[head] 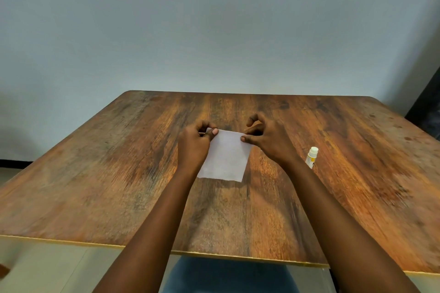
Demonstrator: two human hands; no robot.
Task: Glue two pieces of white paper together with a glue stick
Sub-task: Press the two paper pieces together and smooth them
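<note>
While the white paper (225, 157) is at the middle of the wooden table (119, 173), the left hand (194, 144) pinches its 11 o'clock corner and the right hand (267, 138) its 1 o'clock corner. The glue stick (312, 157) is at 3 o'clock, apart.

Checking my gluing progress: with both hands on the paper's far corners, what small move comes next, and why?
Probably press the far edge flat: left hand and right hand pinch the far corners of the white paper, while the glue stick stands aside, capped.
</note>
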